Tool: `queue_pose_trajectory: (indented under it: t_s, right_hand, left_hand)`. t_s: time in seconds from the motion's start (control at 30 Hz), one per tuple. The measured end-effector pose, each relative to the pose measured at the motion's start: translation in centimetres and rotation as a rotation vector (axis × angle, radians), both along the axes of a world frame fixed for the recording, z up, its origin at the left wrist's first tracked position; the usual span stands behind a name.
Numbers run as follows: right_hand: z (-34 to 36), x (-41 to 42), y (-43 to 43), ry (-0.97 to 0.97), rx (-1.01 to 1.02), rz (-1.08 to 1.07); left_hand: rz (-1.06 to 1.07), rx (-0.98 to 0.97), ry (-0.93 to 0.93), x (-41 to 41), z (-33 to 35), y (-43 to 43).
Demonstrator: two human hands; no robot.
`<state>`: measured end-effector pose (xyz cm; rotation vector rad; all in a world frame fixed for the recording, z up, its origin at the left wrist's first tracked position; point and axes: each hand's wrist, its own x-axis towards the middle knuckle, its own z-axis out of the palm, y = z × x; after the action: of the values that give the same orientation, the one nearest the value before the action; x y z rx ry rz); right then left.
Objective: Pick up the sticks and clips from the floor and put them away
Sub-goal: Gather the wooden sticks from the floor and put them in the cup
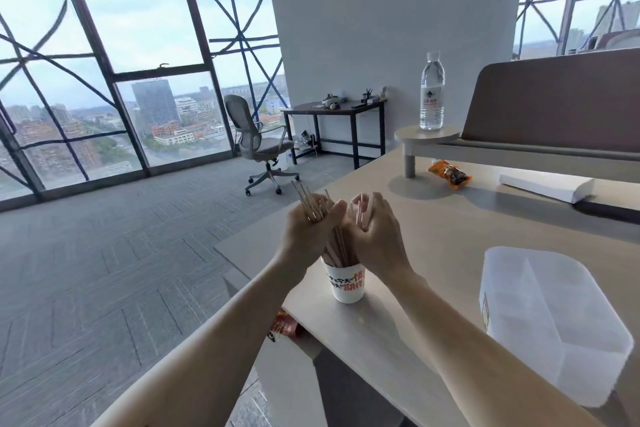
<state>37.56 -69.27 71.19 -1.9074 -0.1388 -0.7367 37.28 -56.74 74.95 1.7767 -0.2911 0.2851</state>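
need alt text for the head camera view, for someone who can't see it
A left hand and right hand grip thin sticks standing in a white paper cup near the edge of a pale desk. A clear plastic box lies to the right, a water bottle stands farther back, and an office chair sits by large windows.

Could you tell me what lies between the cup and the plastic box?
Head view: bare table between cup and box, with the right forearm over it.
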Motion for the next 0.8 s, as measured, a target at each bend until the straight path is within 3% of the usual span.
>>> queue_pose_trajectory:
  t_s: [0.13,0.37,0.63,0.73,0.8]
  right_hand:
    - [0.8,-0.4,0.2,-0.042,0.02,0.045]
    - [1.0,-0.5,-0.5,-0.052,-0.046,0.085]
    - [1.3,-0.4,-1.0,0.105,-0.145,0.165]
    - [2.3,-0.9,-1.0,0.035,-0.123,0.193]
    - [2.6,-0.8,-1.0,0.045,-0.19,0.218]
  left_hand:
    - [0.117,-0.021,-0.091,0.4,0.6,-0.5]
    - [0.047,-0.111,-0.317,1.1,0.8,-0.8]
    - [-0.041,0.383,-0.139,1.6,-0.1,0.6]
    - [0.012,0.352,-0.257,1.6,0.3,1.4]
    - [-0.081,0.347,-0.243,1.8,0.1,1.5]
